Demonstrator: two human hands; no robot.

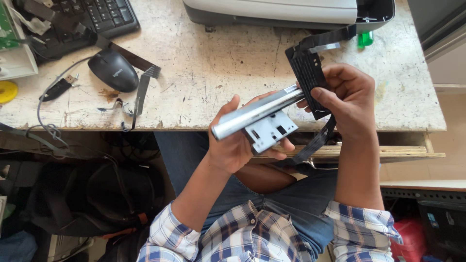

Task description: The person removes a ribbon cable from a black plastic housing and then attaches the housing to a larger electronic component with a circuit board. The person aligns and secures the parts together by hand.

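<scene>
Over the lap, the left hand [233, 143] clasps a metal rail [257, 112] and its bracket plate [269, 131]; it looks stiff, sharp-edged, best gripped mid-length. The right hand [352, 102] pinches a light black plastic frame [309, 80] with floppy ribbon cable [315, 141]. Beyond, the scratched desk [223, 73] is crowded by mouse [113, 70] and printer [291, 12]

Shiny smooth metal bar [257, 112], matt black ribbed plastic part [309, 77], scratched, stained pale worktop [233, 63], checked cloth sleeves [252, 235]

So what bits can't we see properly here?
Head view only:
- Keyboard: cut off by the top edge.
- Grey machine: top cut off by the edge.
- Metal bar: its right end is hidden behind the black part.
- Left hand: palm hidden under the bar.
</scene>
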